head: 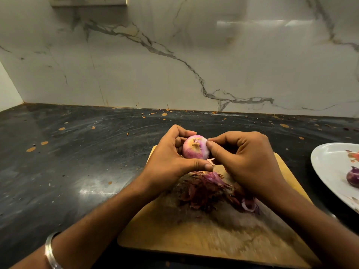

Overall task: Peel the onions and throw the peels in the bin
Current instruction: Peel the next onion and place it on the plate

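Head view: a person peels an onion over a wooden board on a dark bench.
Onion (196, 148): pink and white, mostly bare of skin, held up in the air above the far end of the board, between both hands.
Left hand (171, 158): fingers curl round the left side of the onion and hold it; the thumb lies under it.
Right hand (244, 158): fingers are bent and the thumb and first finger pinch at the right side of the onion.
Peels (206, 189): a heap of dry red and brown skins lies on the board, just below the hands.
Board (194, 235): light wood, flat on the bench, near the person.
Plate (328, 167): white, on the bench at the right, apart from the board.
Second onion (353, 178): dark purple, sits on the plate at the picture's edge.
Bangle (50, 251): silver, on the left wrist.
Bench (77, 162): black with small orange spots.
Wall (174, 55): pale marble with grey lines, behind the bench.
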`<state>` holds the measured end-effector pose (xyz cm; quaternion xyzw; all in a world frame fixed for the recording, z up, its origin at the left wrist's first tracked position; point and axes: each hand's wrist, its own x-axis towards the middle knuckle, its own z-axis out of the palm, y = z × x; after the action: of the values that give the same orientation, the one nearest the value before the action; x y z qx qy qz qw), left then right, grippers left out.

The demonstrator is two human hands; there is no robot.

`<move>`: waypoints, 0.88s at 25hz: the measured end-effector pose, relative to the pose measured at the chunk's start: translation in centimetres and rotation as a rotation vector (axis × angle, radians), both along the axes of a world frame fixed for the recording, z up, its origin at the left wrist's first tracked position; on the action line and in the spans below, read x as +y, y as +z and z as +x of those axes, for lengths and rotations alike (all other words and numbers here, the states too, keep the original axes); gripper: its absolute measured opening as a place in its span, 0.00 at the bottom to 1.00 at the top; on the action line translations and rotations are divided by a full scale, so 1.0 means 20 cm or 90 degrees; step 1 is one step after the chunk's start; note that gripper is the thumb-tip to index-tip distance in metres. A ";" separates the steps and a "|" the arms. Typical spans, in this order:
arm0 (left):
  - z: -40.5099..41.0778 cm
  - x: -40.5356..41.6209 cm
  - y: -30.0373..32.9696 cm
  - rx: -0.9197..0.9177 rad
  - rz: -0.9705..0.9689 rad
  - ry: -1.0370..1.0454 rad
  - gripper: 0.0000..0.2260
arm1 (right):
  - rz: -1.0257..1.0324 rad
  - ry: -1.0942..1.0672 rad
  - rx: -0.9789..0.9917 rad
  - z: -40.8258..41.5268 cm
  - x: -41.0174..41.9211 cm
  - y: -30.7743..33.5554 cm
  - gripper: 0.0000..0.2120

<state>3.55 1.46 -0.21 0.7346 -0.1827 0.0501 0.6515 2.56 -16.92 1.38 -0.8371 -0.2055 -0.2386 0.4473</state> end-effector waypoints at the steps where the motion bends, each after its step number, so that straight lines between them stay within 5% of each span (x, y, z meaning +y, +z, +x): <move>1: 0.00 0.00 0.00 0.001 0.001 -0.001 0.33 | -0.020 -0.004 -0.020 0.00 0.00 0.00 0.04; 16: 0.00 -0.01 -0.02 0.040 0.008 -0.002 0.34 | -0.103 -0.037 -0.094 0.02 0.00 0.00 0.02; 22: 0.01 0.00 0.02 0.157 -0.143 -0.093 0.26 | 0.256 0.009 0.182 0.03 -0.01 0.03 0.03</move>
<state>3.80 1.49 0.20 0.6427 -0.1474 -0.0681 0.7487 3.14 -17.18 1.95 -0.7553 -0.0941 -0.1508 0.6308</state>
